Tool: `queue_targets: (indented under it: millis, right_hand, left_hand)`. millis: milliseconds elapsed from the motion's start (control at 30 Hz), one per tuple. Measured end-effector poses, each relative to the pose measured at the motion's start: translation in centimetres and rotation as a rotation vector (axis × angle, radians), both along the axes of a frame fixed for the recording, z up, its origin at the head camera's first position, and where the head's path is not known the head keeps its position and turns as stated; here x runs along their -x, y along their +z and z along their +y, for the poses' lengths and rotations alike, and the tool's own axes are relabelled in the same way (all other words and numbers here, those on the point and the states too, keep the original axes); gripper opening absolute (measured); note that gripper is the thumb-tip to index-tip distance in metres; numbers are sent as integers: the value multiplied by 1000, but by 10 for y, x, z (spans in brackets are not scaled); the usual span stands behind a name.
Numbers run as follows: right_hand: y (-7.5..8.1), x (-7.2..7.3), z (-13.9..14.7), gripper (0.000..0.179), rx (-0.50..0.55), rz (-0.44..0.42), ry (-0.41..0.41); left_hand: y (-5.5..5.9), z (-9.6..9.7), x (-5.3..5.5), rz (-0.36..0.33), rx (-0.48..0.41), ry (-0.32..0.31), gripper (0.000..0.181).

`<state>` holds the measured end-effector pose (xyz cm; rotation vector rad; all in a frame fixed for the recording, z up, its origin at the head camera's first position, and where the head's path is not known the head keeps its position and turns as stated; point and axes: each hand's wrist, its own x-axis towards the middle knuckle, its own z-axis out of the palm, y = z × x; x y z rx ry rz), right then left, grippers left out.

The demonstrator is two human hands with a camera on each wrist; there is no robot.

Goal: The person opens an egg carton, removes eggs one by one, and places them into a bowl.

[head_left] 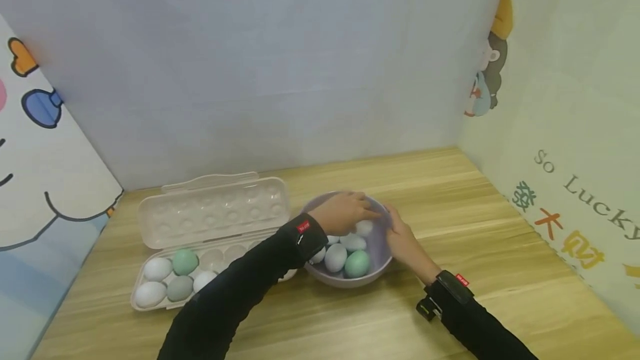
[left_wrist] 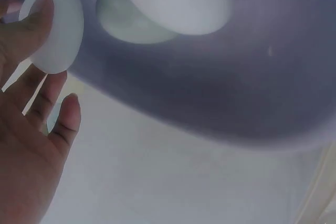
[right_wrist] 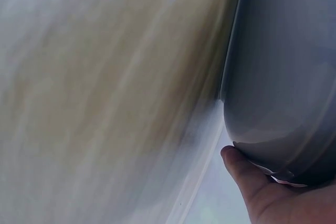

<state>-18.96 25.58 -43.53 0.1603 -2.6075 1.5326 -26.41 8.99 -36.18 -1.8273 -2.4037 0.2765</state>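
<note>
A light purple bowl (head_left: 330, 279) with white and pale green eggs stands in front of me on the wooden table. My left hand (head_left: 342, 214) reaches over its far left rim. In the left wrist view, thumb and fingers hold a white egg (left_wrist: 65, 30) at the bowl's edge. Other eggs, a white one (left_wrist: 181, 3) and a greenish one (left_wrist: 131, 22), lie inside beside it. At the bowl's right side, my right hand (head_left: 407, 243) grips the rim; the right wrist view has its thumb along the outer wall (right_wrist: 278, 93).
An open egg carton (head_left: 215, 213) lies left of the bowl, its lid tipped back. White, green and grey eggs sit in its left cups, and my left sleeve (head_left: 240, 288) crosses its right part. A pale wall (head_left: 275, 71) rises behind the table, with printed panels at both sides.
</note>
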Motion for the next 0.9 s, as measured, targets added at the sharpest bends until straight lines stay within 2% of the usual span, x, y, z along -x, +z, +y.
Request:
queue_targets:
  millis: [233,333,467,667,900]
  right_hand:
    - [-3,-1,-1,55,20,-15,2]
    - [-2,-1,0,55,24,-4,4]
    - [-2,-1,0,55,30,-2,0]
    - [-1,-1,1,56,14,3,-6]
    - [-1,-1,0,57,33,0,5]
  left_hand:
    - [-10,4,4,-69,-23,31,41]
    - [-14,9,8,-99,-28,9,37]
    - [-17,16,8,-125,-23,-17,38]
    - [-17,25,5,-175,-17,21,42]
    - [-26,32,5,-79,-8,31,24]
